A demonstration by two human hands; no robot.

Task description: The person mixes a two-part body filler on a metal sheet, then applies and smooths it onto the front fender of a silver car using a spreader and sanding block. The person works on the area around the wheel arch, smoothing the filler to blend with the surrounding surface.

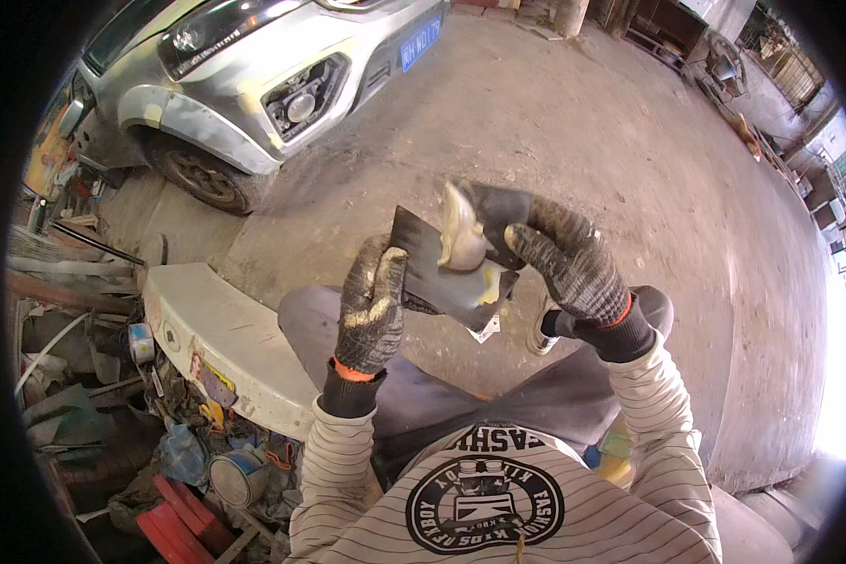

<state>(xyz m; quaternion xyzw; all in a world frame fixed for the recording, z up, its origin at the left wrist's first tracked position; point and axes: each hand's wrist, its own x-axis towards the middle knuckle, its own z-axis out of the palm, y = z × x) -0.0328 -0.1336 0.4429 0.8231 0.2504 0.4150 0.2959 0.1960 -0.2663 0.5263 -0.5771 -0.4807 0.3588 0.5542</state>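
Note:
My left hand (371, 305), in a dark knitted work glove smeared with pale filler, grips a dark flat board (442, 277) by its left edge. A blob of grey-white putty (462, 240) sits on the board's upper part. My right hand (569, 263), gloved the same way, holds a dark scraper blade (498, 211) against that putty from the right. Both hands are raised in front of my chest, above my bent knees in grey trousers.
A white car bumper panel (221, 338) lies on the ground at my left. Beyond it stands a silver car (254, 85) with patched bodywork. Cluttered tools, a tin can (235, 475) and red items (179, 522) lie at lower left. Bare concrete floor (649, 160) stretches ahead and right.

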